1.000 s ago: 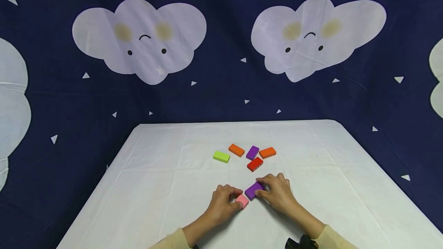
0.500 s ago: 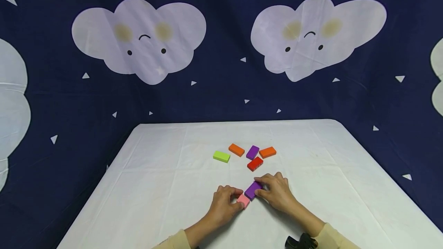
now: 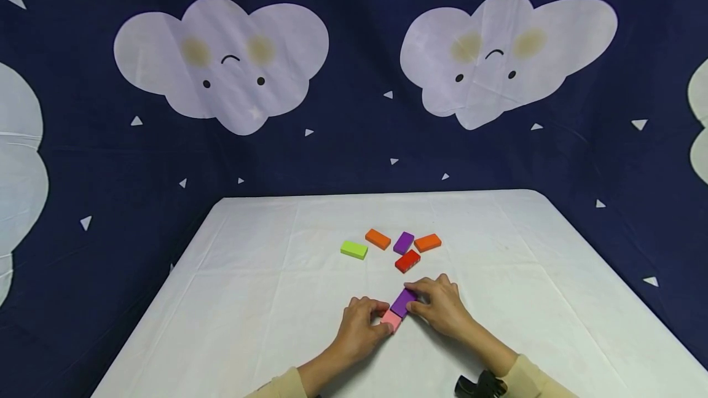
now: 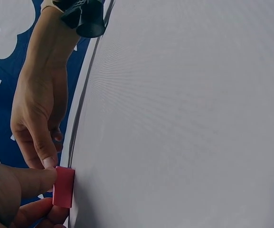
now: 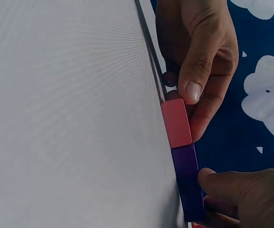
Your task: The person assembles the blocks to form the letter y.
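Note:
A pink block [image 3: 391,320] lies on the white table, pinched between the thumb and fingers of my left hand [image 3: 356,327]. Touching its far end is a purple block [image 3: 403,303], which my right hand [image 3: 442,306] grips from the right side. In the right wrist view the pink block [image 5: 177,123] and the purple block [image 5: 188,183] meet end to end in one line. The left wrist view shows the pink block [image 4: 64,186] under my left thumb; the purple one is hidden there.
Beyond my hands lie a red block [image 3: 407,261], a second purple block [image 3: 404,243], two orange blocks [image 3: 378,239] and a lime green block [image 3: 354,250]. A dark blue cloth with clouds [image 3: 221,66] hangs behind the white table [image 3: 249,300].
The pink block has slid slightly right and the purple block slightly left, closing the small gap between them. Both hands keep their hold. The other blocks have stayed put.

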Motion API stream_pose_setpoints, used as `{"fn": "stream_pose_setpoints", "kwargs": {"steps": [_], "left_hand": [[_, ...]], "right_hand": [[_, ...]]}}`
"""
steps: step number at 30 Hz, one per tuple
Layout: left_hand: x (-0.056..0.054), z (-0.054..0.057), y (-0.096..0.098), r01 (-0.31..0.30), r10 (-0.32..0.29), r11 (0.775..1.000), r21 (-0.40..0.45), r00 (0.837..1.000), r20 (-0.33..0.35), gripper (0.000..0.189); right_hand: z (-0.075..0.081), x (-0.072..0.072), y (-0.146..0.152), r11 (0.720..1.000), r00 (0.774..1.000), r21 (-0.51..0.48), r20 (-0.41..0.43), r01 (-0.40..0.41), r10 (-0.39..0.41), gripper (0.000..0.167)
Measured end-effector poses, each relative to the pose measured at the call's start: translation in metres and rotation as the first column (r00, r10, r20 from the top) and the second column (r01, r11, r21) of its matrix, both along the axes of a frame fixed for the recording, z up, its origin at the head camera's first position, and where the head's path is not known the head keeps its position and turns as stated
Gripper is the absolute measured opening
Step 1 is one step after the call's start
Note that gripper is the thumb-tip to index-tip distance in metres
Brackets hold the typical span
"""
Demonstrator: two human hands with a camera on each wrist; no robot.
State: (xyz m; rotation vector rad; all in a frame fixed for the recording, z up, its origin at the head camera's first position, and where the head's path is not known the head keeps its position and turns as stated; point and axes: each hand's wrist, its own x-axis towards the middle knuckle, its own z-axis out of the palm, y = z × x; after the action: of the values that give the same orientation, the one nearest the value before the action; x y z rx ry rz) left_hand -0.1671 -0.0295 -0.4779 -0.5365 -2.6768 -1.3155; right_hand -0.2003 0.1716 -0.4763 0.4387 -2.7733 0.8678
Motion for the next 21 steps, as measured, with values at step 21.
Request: {"fn": "stream_pose_setpoints", "kwargs": {"steps": [21], "left_hand": [[0.0021, 0.0012, 0.0026, -0.005, 0.005, 1.0, -0.007, 1.0, 0.028, 0.034]], "right_hand": [[-0.0007, 0.0009, 0.0002, 1.0, 1.0, 0.001, -0.018, -0.013, 0.013, 0.034]]}}
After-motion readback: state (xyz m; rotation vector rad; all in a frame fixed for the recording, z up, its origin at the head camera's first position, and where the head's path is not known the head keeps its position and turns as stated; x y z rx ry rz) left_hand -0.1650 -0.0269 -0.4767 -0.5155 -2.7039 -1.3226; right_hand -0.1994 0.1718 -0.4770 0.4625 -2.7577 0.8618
